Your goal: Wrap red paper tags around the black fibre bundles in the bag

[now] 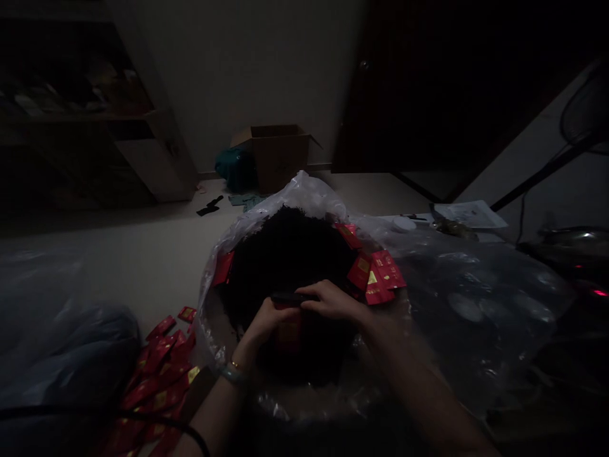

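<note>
1. The left hand (266, 322) pinches the top of a red packet (288, 335), by a dark strip (285, 298).
2. The right hand (333, 301) has finger and thumb drawn together at the strip's end; its grip is unclear.
3. The packet, over the black heap (295, 247), looks light, thin, slick; both top corners suit holding.
4. Around the heap, the plastic liner (309, 190) seems soft, crinkly.

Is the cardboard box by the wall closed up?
No, the cardboard box stands with its top open and flaps folded outward, beside the teal bag.
</note>
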`<control>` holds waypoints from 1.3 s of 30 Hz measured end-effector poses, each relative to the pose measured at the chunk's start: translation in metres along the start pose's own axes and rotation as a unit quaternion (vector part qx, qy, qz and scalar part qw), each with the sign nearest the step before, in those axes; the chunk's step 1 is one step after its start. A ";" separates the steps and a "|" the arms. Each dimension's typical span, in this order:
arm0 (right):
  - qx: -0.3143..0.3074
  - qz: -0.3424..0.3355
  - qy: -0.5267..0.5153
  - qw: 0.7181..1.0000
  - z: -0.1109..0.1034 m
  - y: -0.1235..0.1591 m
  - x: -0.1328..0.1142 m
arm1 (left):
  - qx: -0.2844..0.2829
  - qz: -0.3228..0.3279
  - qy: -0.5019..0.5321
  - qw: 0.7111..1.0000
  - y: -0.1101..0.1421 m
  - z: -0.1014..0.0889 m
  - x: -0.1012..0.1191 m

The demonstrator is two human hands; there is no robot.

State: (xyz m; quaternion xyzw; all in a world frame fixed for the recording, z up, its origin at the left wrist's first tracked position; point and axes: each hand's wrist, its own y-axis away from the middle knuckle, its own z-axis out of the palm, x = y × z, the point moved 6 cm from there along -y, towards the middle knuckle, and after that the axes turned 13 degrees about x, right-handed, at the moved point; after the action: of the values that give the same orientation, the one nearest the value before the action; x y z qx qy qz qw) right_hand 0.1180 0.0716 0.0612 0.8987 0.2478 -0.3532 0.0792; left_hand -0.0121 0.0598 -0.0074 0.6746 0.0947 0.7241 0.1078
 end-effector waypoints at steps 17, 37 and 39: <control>0.028 0.014 -0.056 0.998 -0.003 0.003 0.011 | -0.029 -0.048 0.030 0.998 0.001 0.005 -0.010; 0.047 0.022 -0.032 0.998 0.002 0.007 0.016 | 0.095 -0.004 0.036 0.995 -0.010 -0.011 -0.008; 0.050 0.024 -0.037 0.998 0.004 0.005 0.018 | 0.102 0.009 0.026 0.994 -0.010 -0.012 -0.005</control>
State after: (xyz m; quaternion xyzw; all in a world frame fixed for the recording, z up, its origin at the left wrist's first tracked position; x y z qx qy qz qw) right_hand 0.1297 0.0730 0.0459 0.8934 0.2049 -0.3964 0.0524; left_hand -0.0231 0.0675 -0.0161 0.6641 0.1645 0.7288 0.0292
